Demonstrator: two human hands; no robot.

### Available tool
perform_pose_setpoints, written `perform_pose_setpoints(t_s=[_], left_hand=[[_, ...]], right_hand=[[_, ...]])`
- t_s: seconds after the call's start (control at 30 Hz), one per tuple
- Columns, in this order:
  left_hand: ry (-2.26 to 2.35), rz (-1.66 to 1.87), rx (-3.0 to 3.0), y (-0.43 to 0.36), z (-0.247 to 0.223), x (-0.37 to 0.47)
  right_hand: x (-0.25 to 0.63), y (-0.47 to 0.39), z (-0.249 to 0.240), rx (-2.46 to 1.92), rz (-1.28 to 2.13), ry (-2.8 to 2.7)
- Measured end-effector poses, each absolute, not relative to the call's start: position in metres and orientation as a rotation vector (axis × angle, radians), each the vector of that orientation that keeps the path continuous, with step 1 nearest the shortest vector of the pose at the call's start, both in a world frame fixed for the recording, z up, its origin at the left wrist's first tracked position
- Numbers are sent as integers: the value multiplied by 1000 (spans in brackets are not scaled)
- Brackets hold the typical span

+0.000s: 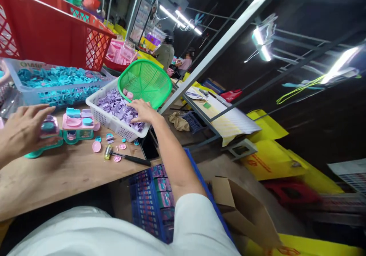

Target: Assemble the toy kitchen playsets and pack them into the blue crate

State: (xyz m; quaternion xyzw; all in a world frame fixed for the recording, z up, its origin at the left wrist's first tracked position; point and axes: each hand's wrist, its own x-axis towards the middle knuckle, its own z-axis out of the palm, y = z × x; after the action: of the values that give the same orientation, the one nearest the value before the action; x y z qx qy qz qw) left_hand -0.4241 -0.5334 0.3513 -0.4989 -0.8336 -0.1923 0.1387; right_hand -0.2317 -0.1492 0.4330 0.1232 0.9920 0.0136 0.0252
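My left hand (24,130) hovers at the left of the bench, its fingers stretched and spread over a pink and teal plastic toy (49,127) that it partly hides. Whether it touches the toy I cannot tell. Beside it stands a similar toy set (77,122) with blue and purple parts on top. My right hand (144,111) reaches into a white basket (113,123) of small purple plastic pieces (117,105), thumb and fingers apart. A green basket (147,81) with a few pink pieces (128,94) tilts on the white basket's far side, just behind that hand.
A hammer (127,157) lies on the wooden bench (71,170) among loose pink and blue discs. Behind are a clear bin (60,90) of blue parts and a red basket (57,31). Below stands a blue crate (148,198) of finished-looking toys. People sit farther back.
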Motion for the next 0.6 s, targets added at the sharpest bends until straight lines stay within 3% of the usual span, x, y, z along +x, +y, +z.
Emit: perform_pose_setpoints(t_s=[0.2, 0.37, 0.5, 0.6], left_hand=[[-2530, -315, -1403, -519, 353, -430], [-2632, -366, -1291, -518, 364, -422], [-2595, -452, -1272, -517, 363, -430], [-2463, -624, -1413, -516, 359, -429]], right_hand=[[-195, -171, 433, 141, -421, 3557], [-182, -260, 386, -623, -804, 3178], [-193, -311, 340, -644, -763, 2894], [-188, -325, 334, -511, -817, 2964]])
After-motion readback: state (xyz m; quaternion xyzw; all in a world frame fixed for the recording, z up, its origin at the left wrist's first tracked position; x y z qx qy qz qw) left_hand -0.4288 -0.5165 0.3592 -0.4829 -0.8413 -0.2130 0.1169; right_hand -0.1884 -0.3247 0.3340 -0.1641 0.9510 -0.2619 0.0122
